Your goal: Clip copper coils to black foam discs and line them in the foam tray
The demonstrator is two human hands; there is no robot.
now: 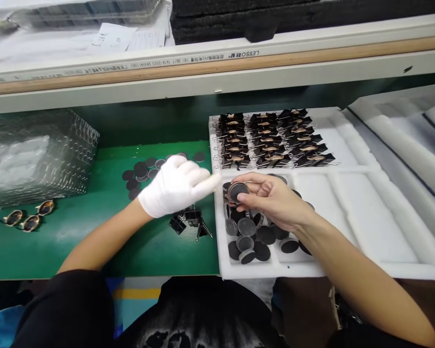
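My left hand point(176, 186) wears a white glove and reaches right, its fingertips touching the edge of a round dark disc part point(237, 192). My bare right hand point(271, 198) grips that disc between thumb and fingers, just above a pile of similar dark discs point(248, 239) in a compartment of the white foam tray point(348, 270). Loose black binder clips point(190, 222) lie on the green mat under my left wrist. Flat dark round pads point(141, 171) are scattered behind my left hand.
Rows of clipped parts point(271, 140) fill the tray's far compartment. A stack of clear plastic trays point(36, 154) stands at the left, with three copper-rimmed parts point(29, 217) before it. A shelf rail point(217, 63) runs overhead. More white foam trays point(413, 140) lie at the right.
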